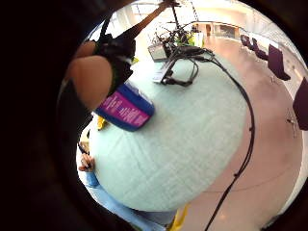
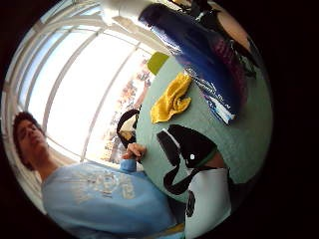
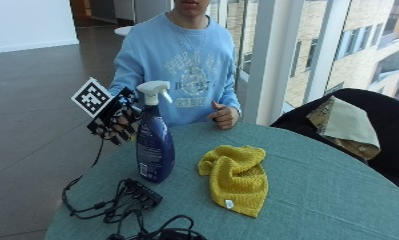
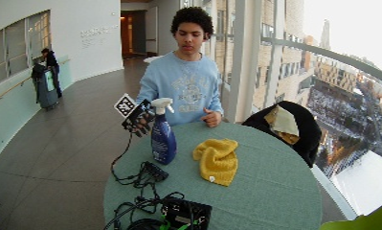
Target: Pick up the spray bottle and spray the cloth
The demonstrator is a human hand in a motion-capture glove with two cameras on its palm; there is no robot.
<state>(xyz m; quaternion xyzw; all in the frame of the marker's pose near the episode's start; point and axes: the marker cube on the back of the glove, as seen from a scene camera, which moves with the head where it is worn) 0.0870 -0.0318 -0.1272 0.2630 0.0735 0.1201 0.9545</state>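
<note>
Spray bottle (image 3: 154,145): dark blue, white trigger head, label on its lower body, standing upright on the green tabletop (image 3: 319,200) at its left side. Nozzle is pointing right, toward the cloth. Cloth (image 3: 237,179): yellow, knit-textured, lying crumpled and folded on the tabletop just right of the bottle, not touching it, small white tag showing at its near edge.

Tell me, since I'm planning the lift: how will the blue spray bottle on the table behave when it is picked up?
The spray bottle stands tall on a narrow base, so a sideways nudge would probably tip it. Its dark blue body looks like rigid plastic, likely stiff under a grip, possibly slick. How full it is cannot be seen, so weight is uncertain. The gloved right hand is beside its neck; contact is unclear.
</note>
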